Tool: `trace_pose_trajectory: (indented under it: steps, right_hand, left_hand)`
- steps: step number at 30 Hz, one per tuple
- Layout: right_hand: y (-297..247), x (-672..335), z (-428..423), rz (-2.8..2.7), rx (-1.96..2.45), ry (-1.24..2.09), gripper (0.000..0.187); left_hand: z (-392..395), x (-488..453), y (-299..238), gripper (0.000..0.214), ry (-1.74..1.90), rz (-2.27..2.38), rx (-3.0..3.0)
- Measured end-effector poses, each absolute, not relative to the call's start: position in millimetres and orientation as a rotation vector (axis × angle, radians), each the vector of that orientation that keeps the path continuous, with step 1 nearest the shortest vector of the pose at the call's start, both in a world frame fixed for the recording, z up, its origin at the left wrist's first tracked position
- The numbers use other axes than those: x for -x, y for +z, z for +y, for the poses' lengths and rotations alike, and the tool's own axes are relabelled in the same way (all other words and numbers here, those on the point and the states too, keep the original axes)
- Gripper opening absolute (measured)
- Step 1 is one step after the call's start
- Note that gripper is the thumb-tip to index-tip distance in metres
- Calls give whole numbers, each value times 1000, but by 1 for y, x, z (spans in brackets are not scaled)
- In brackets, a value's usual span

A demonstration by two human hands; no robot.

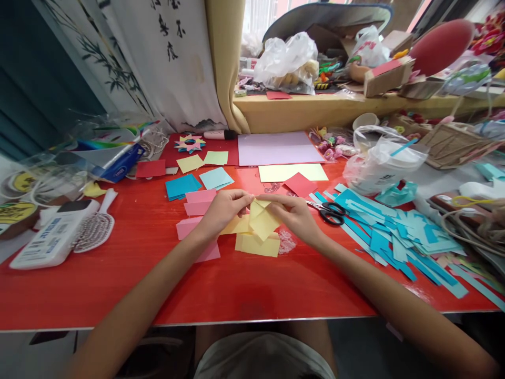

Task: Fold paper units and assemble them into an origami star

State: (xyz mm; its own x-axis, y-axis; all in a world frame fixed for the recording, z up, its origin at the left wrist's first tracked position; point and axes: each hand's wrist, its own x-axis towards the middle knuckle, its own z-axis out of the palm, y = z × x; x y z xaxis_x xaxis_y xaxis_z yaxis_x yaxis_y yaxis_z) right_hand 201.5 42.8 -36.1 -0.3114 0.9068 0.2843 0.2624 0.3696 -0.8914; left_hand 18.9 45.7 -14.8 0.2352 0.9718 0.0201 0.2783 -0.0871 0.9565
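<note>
My left hand (223, 209) and my right hand (296, 215) meet over the middle of the red table (236, 284). Both pinch the top edge of a small yellow paper square (263, 221) that is partly folded and held tilted just above the table. Beneath it lie more yellow paper pieces (258, 245). Pink paper pieces (199, 202) sit under and left of my left hand. Black-handled scissors (330, 211) lie right beside my right hand.
Blue paper strips and scraps (389, 231) cover the right side. Blue squares (182, 186), a lilac sheet (276, 148) and a pale yellow sheet (292, 172) lie behind. A hairbrush (93, 229) and white box (53, 238) sit left. A cluttered shelf (315, 108) runs behind.
</note>
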Motion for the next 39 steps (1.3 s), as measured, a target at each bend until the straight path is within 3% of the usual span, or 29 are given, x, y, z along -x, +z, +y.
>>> trace_pose_trajectory:
  steps: [4,11,39]
  right_hand:
    - [-32,-202,46,-1544,1001,1319,31]
    - [-37,-201,51,-1561,1023,1579,28]
    - [-41,-199,52,-1686,1243,1283,36]
  left_hand:
    - [46,-17,-11,31,871,1294,-1695]
    - [45,-18,-13,27,833,1313,-1905]
    - [52,-10,-16,25,599,1260,-1837]
